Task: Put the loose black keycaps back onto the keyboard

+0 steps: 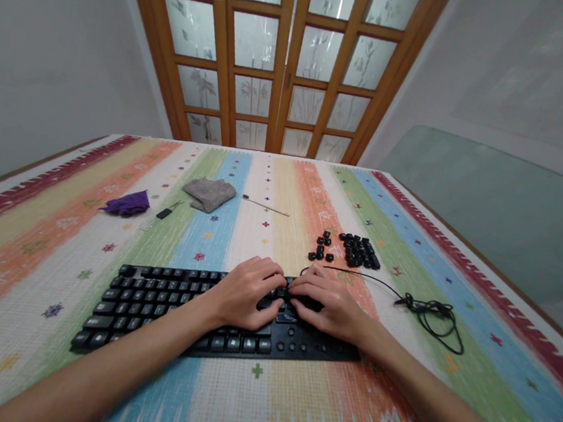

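Note:
A black keyboard [166, 299] lies across the near part of the table, its right end bare of keycaps with small switch stems showing. My left hand [247, 291] rests on its right half, thumb and fingers curled in at a keycap [281, 292]. Facing it from the other side, my right hand [330, 300] has its fingertips and thumb bent in at the same spot. The fingers partly cover what they grip. Loose black keycaps [362, 252] sit in a tight block behind my right hand, with several more keycaps [320, 249] scattered just left of it.
The keyboard's cable [434, 314] is bundled at the right. Farther back lie a grey cloth [209, 194], a thin rod with a dark tip [266, 205], a purple cloth [128, 204] and a small black-handled tool [164, 213]. A striped cloth [252, 396] covers the table.

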`<state>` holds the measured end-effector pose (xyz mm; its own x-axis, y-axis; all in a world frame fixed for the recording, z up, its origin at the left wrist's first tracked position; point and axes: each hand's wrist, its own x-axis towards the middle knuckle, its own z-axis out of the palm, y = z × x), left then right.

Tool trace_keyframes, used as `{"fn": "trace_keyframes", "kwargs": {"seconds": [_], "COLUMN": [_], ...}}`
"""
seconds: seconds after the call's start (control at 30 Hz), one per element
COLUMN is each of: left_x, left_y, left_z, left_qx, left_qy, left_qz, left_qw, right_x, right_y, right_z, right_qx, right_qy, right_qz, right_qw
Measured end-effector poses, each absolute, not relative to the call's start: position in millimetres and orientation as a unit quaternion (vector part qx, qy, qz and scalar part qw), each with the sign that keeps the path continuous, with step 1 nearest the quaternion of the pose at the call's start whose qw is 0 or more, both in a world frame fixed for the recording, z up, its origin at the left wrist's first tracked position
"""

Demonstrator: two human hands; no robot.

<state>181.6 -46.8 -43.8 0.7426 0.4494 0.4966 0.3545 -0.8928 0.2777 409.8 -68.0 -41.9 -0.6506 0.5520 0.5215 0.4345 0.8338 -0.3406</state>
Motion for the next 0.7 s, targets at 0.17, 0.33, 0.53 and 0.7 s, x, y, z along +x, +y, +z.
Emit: {"fn": "trace_keyframes", "kwargs": {"seconds": [0.17, 0.33, 0.53, 0.7], "left_x": [183.0, 182.4, 180.3, 179.2], "left_y": [-49.0, -48.0, -45.7, -45.7], "left_z": [-43.1, -43.6, -40.2, -41.5], "left_qx": [0.938, 0.933, 0.927, 0.916], "left_qy": [0.202, 0.215, 0.216, 0.204], "left_qz": [0.281, 0.278, 0.252, 0.291], "left_qw": [0.031, 0.077, 0.175, 0.186], "right_x": [408.1, 407.5, 409.0, 409.7], "right_y": [-67.7, -67.3, -65.5, -68.2], "right_z": [-42.3, -41.8, -42.0, -41.1], "right_qx": [-0.269, -0.265, -0.256, -0.261], "right_qy": [-0.907, -0.909, -0.911, -0.918], "right_qz": [0.062, 0.037, 0.048, 0.037], "right_qw": [0.318, 0.32, 0.32, 0.297]}}
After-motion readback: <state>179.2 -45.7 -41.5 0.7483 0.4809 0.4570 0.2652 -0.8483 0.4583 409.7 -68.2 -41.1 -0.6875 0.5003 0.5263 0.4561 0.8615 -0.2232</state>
